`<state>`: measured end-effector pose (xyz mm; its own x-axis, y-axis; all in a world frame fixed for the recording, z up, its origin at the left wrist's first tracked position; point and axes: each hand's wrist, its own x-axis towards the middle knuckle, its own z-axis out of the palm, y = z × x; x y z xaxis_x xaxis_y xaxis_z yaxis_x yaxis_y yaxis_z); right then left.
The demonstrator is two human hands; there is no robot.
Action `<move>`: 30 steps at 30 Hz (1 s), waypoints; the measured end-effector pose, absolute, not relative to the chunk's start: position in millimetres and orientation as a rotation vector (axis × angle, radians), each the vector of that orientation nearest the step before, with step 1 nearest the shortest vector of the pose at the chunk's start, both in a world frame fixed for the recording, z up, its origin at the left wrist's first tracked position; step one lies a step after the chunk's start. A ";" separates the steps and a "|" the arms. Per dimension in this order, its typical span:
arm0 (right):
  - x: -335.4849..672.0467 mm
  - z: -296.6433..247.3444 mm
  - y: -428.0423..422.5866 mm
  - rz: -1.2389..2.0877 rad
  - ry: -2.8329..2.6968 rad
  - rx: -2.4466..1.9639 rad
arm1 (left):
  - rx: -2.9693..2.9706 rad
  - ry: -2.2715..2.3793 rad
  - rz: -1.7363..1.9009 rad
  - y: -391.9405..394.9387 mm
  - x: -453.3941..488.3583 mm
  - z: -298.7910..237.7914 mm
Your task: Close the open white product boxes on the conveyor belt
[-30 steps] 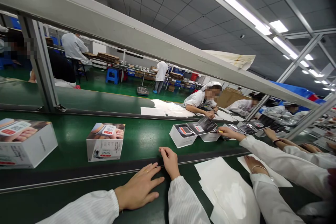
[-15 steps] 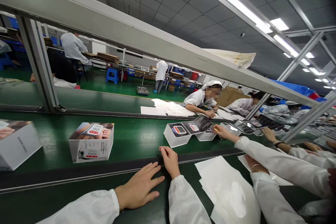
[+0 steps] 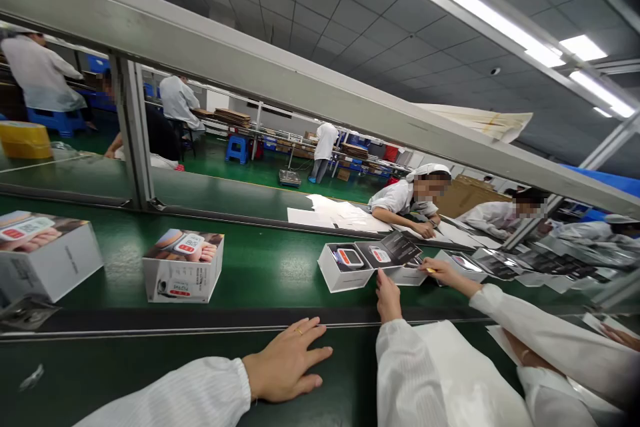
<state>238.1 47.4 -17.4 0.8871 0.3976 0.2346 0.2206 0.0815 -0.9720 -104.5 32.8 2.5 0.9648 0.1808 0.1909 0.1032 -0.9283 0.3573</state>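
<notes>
My left hand (image 3: pixel 287 360) lies flat on the green work surface in front of the belt, fingers spread and holding nothing. My right hand (image 3: pixel 389 297) reaches onto the belt, its fingers closed at the lower edge of an opened box lid (image 3: pixel 380 255); how firmly they grip is hard to see. To the left of that lid is its white box (image 3: pixel 345 277), with a screened device (image 3: pixel 350 256) inside. A dark printed flap (image 3: pixel 401 248) stands up at the lid's right. Partly behind it sits another white box (image 3: pixel 410 275).
Two closed printed boxes, one nearer (image 3: pixel 185 267) and one at far left (image 3: pixel 55 257), stand on the green belt (image 3: pixel 270 247). A co-worker's hand (image 3: pixel 450 273) works close on my right. White sheets (image 3: pixel 470 360) lie beside my right sleeve. A metal beam (image 3: pixel 300 87) crosses overhead.
My right hand has moved forward and right to the opened box lid. The left hand stays flat on the surface. The view has shifted left.
</notes>
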 end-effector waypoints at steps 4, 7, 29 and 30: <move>224.2 -16.6 65.8 0.418 -0.536 -1.407 | 2.733 0.215 0.494 34.2 -102.7 -6.2; 198.5 -17.2 74.9 0.514 -0.556 -1.368 | 2.690 0.267 0.700 36.0 -100.9 -9.2; 100.3 -22.4 88.6 0.497 -1.001 -1.422 | 2.446 0.957 0.882 133.5 -100.7 8.6; 99.1 -22.2 92.0 0.527 -0.942 -1.392 | 2.481 0.919 0.865 133.3 -108.0 15.3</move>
